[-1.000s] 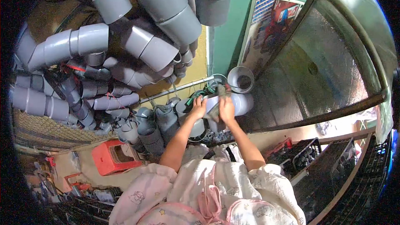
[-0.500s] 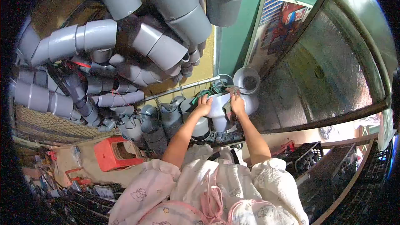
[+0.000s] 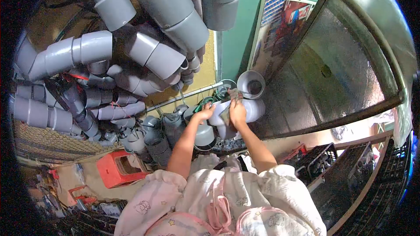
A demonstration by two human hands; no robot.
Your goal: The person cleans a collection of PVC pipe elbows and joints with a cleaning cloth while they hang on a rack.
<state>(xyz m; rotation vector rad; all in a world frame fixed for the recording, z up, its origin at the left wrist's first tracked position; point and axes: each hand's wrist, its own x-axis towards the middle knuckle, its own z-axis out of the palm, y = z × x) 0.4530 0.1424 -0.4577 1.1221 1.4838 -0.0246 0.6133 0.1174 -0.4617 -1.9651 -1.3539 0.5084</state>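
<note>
A pale grey plastic pipe fitting (image 3: 254, 109) with a branch pointing downward lies in front of me. At its left end, my left hand (image 3: 204, 113) grips the rim, fingers curled over it. My right hand (image 3: 237, 112) is closed on a dingy rag (image 3: 225, 115) and presses it against the fitting's top; part of the rag sticks out above the fingers. Green cord (image 3: 204, 103) hangs just behind my left hand. A round grey pipe piece (image 3: 251, 84) with its opening facing up stands behind the fitting. Below my left wrist is a grey bucket-like container (image 3: 204, 136).
Large grey pipe elbows (image 3: 166, 57) hang in bunches at upper left. On the right leans a big dark framed panel (image 3: 323, 74), beside a framed picture (image 3: 282, 30). A red plastic stool (image 3: 120, 168) lies at lower left. Black crates (image 3: 321, 159) stand at lower right.
The whole view has shifted slightly, so hands and fitting appear further left. My right hand with the rag has shifted a little along the fitting; my left hand still holds its end.
</note>
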